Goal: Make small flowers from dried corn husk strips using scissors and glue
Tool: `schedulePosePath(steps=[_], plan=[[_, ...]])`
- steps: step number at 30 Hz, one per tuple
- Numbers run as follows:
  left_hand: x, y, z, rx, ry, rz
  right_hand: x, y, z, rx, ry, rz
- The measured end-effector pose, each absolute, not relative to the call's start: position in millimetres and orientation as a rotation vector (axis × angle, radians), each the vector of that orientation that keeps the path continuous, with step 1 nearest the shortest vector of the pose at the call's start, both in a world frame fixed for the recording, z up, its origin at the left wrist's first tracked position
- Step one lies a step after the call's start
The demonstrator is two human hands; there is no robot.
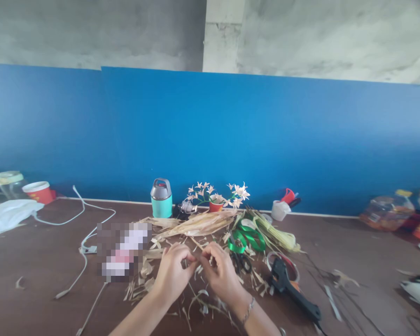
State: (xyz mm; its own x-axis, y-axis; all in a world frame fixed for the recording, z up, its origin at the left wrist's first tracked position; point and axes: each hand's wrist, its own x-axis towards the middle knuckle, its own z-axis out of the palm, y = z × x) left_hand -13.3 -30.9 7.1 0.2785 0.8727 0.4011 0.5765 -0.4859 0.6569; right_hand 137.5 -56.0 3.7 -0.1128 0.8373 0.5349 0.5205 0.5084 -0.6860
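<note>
Head view: brown counter ran wide, blue partition at back, lots of clutter btwn.
Shreds: dry scraps lay under & around both hands, mostly covering that patch.
Husk pile: long dry leaves just beyond the hands, spread L to R; pale stalk bundle adjoined its R end, slanting toward lower R.
Green ribbon: looped nr pile's R end; black scissors just below it, close by R hand.
Glue gun: black, lay against/over tape roll (contact unclear), handle to lower R; nearest bulky item to R forearm.
Back row: teal flask, pale flowers around red cup, white tub w/ red item in it.
L side: pixelated item, details n/a; white cord ran from it toward viewer.
Tan strip: small, thin, at the fingertips, ctr, above the scraps.
Strip's long axis: slanted, free end pointing away & slightly L; other end hidden in fingers.
R hand: thumb & forefinger pinched, apparently on strip.
L hand: pinched closed, tips meeting R's; whether it gripped strip too, can't tell.
</note>
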Motion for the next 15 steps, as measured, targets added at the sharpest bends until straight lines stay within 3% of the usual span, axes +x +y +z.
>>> schedulePosePath(steps=[15], plan=[[-10.3, -30.5, 17.2, 1.886, 0.981, 0.961, 141.1, -48.0, 2.4, -1.12, -1.5, 0.847]])
